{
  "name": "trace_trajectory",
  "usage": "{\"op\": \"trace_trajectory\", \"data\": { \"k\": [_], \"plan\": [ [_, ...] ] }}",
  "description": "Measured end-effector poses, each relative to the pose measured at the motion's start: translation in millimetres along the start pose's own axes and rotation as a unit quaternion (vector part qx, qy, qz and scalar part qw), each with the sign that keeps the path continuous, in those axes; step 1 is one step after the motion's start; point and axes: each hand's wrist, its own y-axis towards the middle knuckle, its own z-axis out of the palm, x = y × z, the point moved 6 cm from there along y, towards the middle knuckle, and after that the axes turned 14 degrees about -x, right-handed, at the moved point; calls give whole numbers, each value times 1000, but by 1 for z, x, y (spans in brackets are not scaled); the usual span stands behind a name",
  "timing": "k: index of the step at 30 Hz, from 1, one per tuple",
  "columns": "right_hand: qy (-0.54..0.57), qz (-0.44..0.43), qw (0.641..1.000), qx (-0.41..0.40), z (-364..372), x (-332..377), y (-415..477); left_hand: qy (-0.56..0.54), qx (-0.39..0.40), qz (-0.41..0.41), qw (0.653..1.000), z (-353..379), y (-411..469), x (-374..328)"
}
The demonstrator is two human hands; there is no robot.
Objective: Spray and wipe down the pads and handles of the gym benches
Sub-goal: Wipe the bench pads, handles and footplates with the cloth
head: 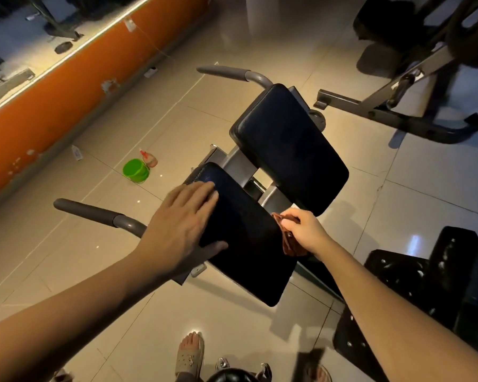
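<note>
Bare left forearm and bare right forearm; at six o'clock, a beige open-toed rubber sandal with punched holes on one foot.

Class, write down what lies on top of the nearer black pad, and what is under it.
On the nearer pad rests the left hand, flat; the right hand grips a brown cloth at its right edge. Beneath, grey frame shows; its mounting is covered.

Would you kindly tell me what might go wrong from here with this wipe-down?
The cloth is bunched in the right grip at the edge of the near pad, so the wipe may miss patches. The bucket and spray bottle stand on the floor beside the bench and might get kicked over.
</note>
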Motion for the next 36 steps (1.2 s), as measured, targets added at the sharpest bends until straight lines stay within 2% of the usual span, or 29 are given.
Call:
{"op": "trace_trajectory", "data": {
  "k": [3,6,8,11,13,15,19,22,25,32,36],
  "plan": [
    [50,-65,996,-45,5,37,13,4,44,130,990,13,-12,-35],
    [75,-97,992,-32,16,63,14,20,87,186,979,26,-14,-60],
    [51,-68,996,-32,14,37,3,47,134,192,971,39,-16,-66],
    [44,71,995,-60,0,-37,-30,86,143,195,966,51,-23,-64],
    [82,159,979,-102,-1,-69,-45,86,138,186,969,56,-28,-60],
    [136,203,956,-163,5,-77,-49,82,125,177,973,57,-30,-59],
    [234,254,907,-240,17,-77,-57,96,129,176,971,59,-35,-60],
    [288,299,877,-241,42,-90,-99,84,117,171,975,63,-47,-55],
    [306,324,865,-233,63,-95,-139,51,103,164,980,64,-56,-47],
    [327,333,843,-268,36,-85,-84,66,90,186,976,60,-67,-44],
    [329,346,836,-270,67,-86,-124,64,91,192,975,63,-79,-39]
  ]
}}
